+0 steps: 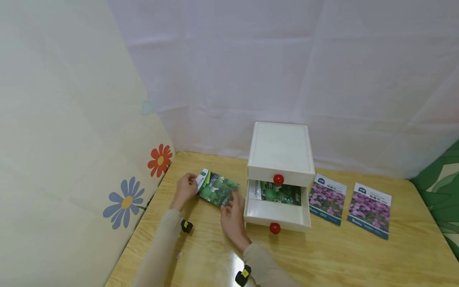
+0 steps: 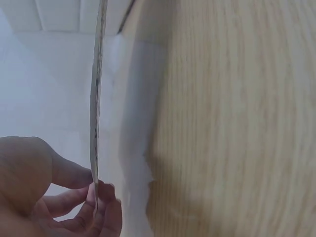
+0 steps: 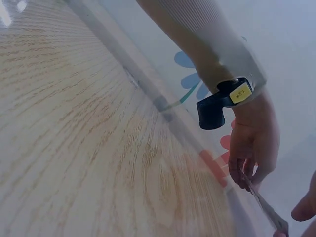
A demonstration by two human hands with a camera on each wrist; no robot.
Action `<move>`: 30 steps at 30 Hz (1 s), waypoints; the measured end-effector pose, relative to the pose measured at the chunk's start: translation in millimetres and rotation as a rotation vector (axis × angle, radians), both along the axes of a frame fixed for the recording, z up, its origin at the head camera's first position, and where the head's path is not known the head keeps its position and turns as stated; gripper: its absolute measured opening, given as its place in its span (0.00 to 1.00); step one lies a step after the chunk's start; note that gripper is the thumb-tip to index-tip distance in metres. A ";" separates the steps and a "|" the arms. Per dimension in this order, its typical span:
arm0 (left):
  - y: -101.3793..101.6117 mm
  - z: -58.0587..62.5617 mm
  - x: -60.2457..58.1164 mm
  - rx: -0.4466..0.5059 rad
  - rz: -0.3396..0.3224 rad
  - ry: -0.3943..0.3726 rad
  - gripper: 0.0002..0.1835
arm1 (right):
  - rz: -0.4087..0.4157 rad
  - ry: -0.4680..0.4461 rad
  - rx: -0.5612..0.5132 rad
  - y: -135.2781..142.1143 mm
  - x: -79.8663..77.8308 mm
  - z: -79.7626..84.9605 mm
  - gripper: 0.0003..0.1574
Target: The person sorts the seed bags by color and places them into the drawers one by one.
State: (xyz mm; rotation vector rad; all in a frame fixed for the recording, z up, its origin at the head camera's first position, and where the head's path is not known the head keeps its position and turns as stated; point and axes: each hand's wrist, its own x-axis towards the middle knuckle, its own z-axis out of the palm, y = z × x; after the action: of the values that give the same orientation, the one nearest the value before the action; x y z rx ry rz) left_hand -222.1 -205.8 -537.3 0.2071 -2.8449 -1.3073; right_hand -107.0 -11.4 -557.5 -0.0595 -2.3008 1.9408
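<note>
A seed packet point(image 1: 218, 189) with a green leafy picture is held tilted above the left part of the table, left of the white drawer box. My left hand point(image 1: 185, 190) pinches its white-topped end between thumb and fingers; in the left wrist view the packet point(image 2: 96, 113) shows edge-on. At the packet's other end is my right hand point(image 1: 234, 217), thumb and fingers around the near right corner. The lower drawer point(image 1: 276, 217) of the box is pulled out, and another green packet point(image 1: 281, 193) lies in it, partly hidden under the upper drawer.
The white drawer box point(image 1: 281, 145) stands near the back cloth, with a red knob point(image 1: 278, 179) on its closed upper drawer. Two packets with purple flowers point(image 1: 328, 199) lie on the table to its right. A flower-printed cloth point(image 1: 127, 202) borders the left side.
</note>
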 end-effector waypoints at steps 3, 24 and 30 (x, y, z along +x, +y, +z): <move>-8.3 0.6 1.6 0.049 0.007 -0.030 0.17 | 0.001 0.023 0.003 0.8 -0.3 0.2 0.42; -35.4 26.8 23.5 0.288 -0.005 -0.141 0.21 | 0.039 0.026 -0.138 1.0 8.7 23.0 0.42; -38.4 42.0 28.3 0.334 -0.013 -0.106 0.20 | 0.088 0.008 -0.270 3.6 12.2 39.3 0.40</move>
State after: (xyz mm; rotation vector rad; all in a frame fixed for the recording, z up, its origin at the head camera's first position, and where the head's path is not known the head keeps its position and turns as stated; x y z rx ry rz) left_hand -193.8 -244.2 -495.3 0.2663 -2.6915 -1.8214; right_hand -94.8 -7.8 -518.2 0.0236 -2.0539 2.2794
